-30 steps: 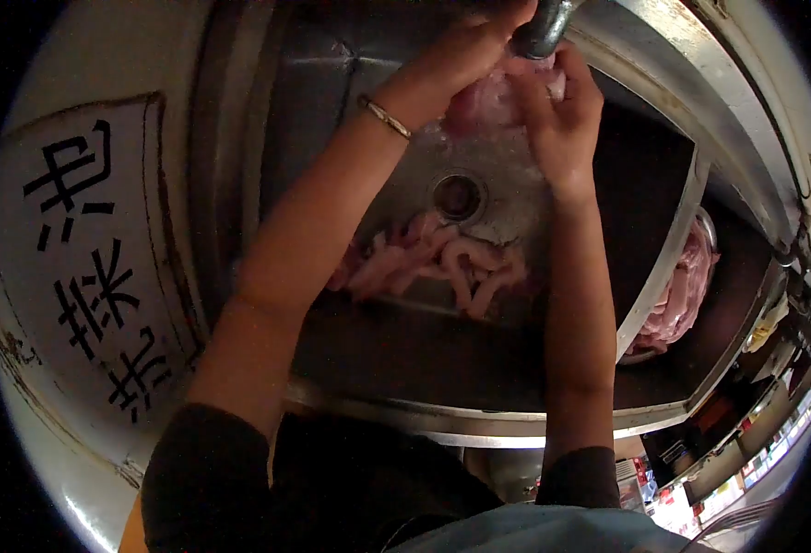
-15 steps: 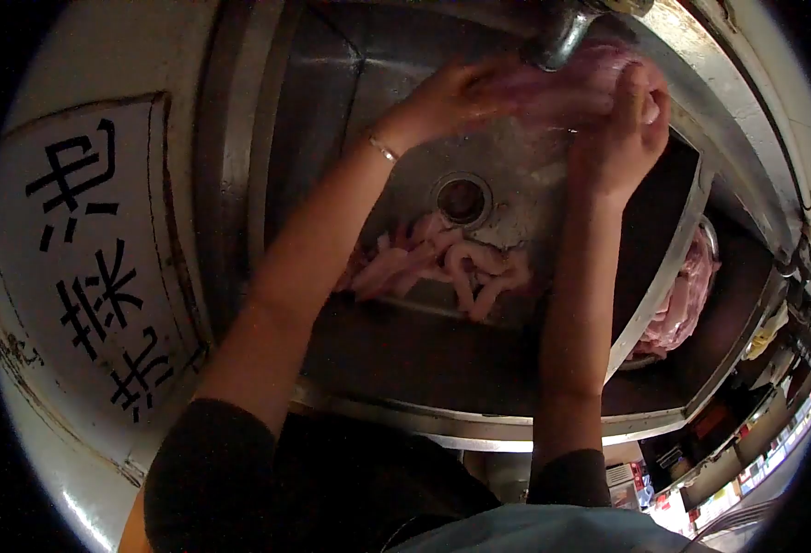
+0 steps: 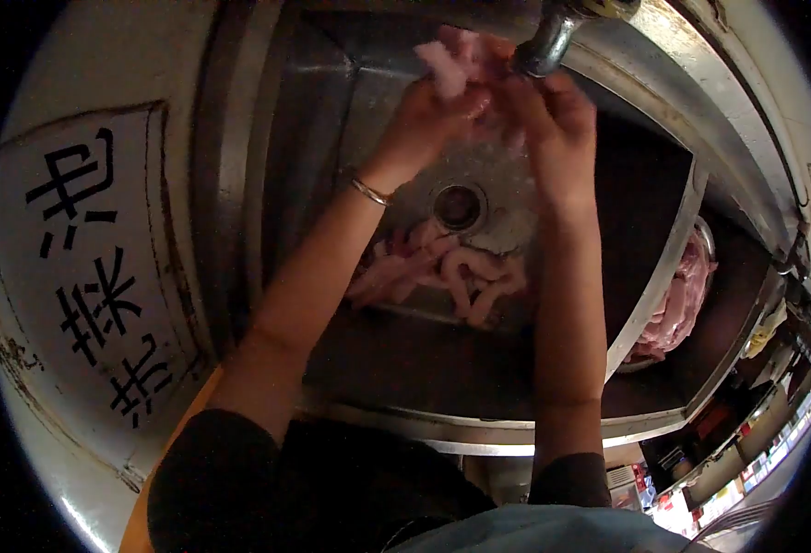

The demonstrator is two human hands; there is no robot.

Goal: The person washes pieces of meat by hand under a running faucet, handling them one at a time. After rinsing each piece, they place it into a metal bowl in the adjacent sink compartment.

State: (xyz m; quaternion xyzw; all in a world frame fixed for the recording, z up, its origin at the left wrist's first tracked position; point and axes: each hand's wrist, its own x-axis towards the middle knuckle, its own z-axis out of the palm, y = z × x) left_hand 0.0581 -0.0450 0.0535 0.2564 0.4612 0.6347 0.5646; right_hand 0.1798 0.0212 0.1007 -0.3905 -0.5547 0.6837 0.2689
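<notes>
Close under the faucet (image 3: pixel 550 41), my two hands hold a pale pink, wet piece of raw meat (image 3: pixel 444 66) between them. My left hand (image 3: pixel 428 120) has its fingers curled around one part, and a loose end of the meat sticks up over it. My right hand (image 3: pixel 557 120) grips the other side, its fingertips partly hidden behind the faucet. Below them, around the round drain (image 3: pixel 459 205), several strips of the same pink meat (image 3: pixel 405 263) lie on the sink bottom, one bent into a loop.
A metal divider (image 3: pixel 659 276) parts this sink (image 3: pixel 405 419) from a second basin on the right, where a round container heaped with pink meat (image 3: pixel 677 309) stands. A white sign (image 3: pixel 82 267) with black characters is on the left.
Both hands have drawn closer together under the faucet. The meat, stretched out between them before, is now bunched up and has shifted left with my right hand.
</notes>
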